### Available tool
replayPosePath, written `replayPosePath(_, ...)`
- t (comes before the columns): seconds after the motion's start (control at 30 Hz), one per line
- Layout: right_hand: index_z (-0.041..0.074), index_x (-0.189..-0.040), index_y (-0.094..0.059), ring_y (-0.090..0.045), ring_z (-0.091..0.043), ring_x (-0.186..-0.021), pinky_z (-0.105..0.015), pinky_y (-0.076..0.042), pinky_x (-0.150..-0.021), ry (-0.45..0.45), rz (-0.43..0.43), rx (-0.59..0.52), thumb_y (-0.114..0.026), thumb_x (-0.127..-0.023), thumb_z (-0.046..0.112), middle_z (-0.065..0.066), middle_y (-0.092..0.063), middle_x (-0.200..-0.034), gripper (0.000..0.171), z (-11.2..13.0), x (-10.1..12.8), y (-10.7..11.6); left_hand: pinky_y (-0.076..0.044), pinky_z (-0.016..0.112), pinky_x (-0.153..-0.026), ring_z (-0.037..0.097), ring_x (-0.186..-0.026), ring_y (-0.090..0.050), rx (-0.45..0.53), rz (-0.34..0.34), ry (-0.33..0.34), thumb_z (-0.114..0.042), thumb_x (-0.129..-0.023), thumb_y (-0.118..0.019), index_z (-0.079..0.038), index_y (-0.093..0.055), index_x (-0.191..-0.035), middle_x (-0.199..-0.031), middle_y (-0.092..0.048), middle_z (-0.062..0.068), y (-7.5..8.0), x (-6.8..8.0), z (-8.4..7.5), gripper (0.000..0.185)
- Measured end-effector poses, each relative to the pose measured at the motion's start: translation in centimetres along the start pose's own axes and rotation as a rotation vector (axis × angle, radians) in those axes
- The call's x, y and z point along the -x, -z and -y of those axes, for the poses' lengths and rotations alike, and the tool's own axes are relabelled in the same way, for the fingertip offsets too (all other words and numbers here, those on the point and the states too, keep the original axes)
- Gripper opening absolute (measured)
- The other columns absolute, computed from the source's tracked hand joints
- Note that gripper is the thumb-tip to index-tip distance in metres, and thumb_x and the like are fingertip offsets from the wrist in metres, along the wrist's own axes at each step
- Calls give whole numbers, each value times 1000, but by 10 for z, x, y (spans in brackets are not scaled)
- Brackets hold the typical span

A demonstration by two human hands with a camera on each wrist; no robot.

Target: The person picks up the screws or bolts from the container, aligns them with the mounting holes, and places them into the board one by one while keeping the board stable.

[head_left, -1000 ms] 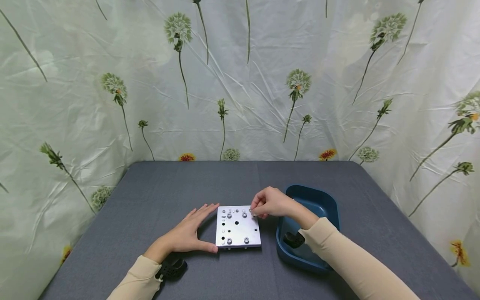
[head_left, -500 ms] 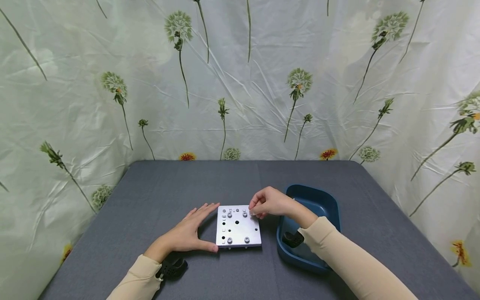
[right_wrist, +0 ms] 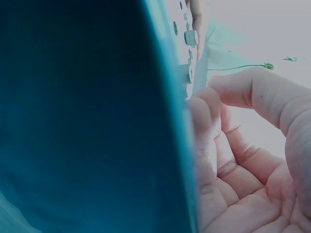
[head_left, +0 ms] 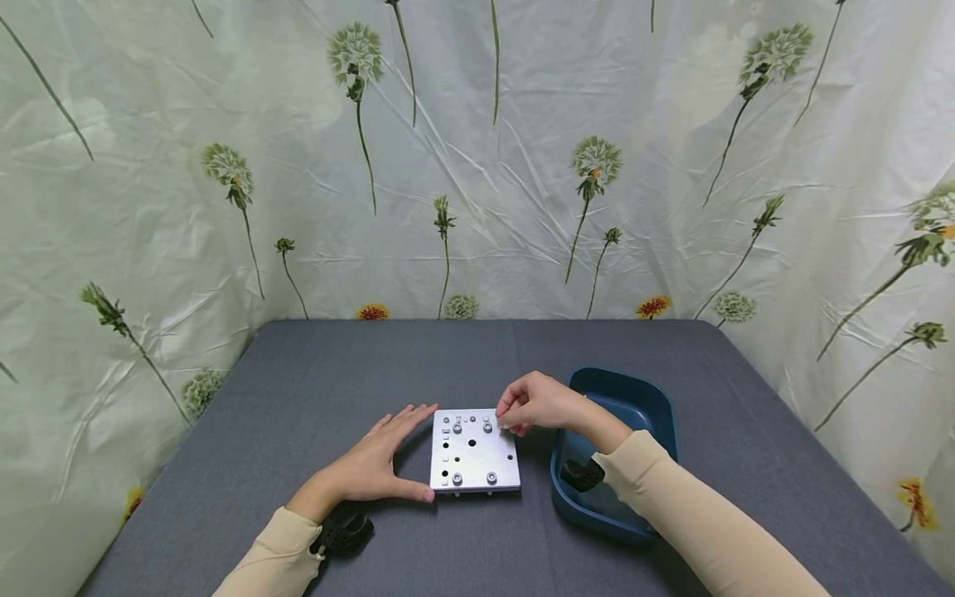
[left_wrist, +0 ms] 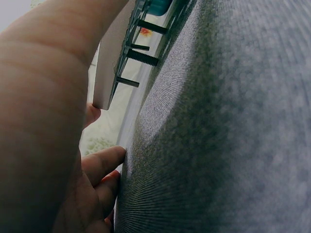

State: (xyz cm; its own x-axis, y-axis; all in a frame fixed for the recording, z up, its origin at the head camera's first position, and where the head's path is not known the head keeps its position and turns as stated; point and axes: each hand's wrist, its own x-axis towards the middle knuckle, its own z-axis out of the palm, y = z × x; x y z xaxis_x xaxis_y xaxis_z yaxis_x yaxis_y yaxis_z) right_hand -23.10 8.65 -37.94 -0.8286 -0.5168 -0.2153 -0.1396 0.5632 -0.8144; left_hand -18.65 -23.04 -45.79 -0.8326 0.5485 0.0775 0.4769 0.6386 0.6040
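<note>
Plate point(head_left: 473, 454) carries four bolts, threaded ends seen only by left wrist; left hand point(head_left: 376, 466) flat at 9 o'clock, right hand point(head_left: 539, 404) fingers pinched at 1 o'clock, contents indiscernible.

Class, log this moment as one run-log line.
left hand: flat, steadying plate | right hand: fingers curled at plate's far right corner | bin: right of plate

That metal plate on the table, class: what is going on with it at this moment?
A person is working at a square metal plate that lies on a grey table. The left hand rests flat against the plate's left edge, fingers straight. The right hand has its fingers curled at the plate's far right corner, pinching something too small to make out. Several bolts already sit in the plate, while other holes are bare. A blue bin stands just right of the plate, under the right forearm.
</note>
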Motion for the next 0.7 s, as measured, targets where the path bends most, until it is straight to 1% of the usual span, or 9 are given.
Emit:
replayPosePath(0.1, 2, -96, -77, -67, -11, -68, -30, -65, -71, -1, 0, 3, -78, -95, 6, -1, -73, -77, 4, -1, 1, 1, -14, 76, -130, 47, -164, -25, 3, -2, -6, -61, -74, -94, -15, -30, -171, -176, -32, 17, 0, 0, 0, 125)
replayPosePath(0.37, 2, -96, -77, -66, -11, -68, -30, -65, -71, 5, 11, 10, -78, -95, 5, -1, -72, -76, 4, -2, 2, 2, -14, 76, -130, 47, -164, -25, 2, -1, -6, -61, -74, -94, -15, -30, -171, -176, -32, 17, 0, 0, 0, 125)
replayPosePath(0.57, 2, -96, -76, -66, -10, -68, -28, -64, -70, 9, 19, 10, -77, -95, 6, -1, -73, -77, 4, -3, 1, 3, -13, 75, -130, 47, -164, -24, 6, 3, -3, -61, -74, -94, -16, -30, -171, -176, -32, 16, 0, 0, 0, 125)
replayPosePath(0.7, 2, -97, -75, -66, -11, -68, -29, -63, -70, 8, 21, 9, -77, -96, 6, -2, -73, -77, 5, -4, 1, 3, -14, 76, -130, 47, -164, -25, 4, 1, -6, -61, -74, -94, -16, -30, -171, -176, -32, 17, 0, 0, 1, 125)
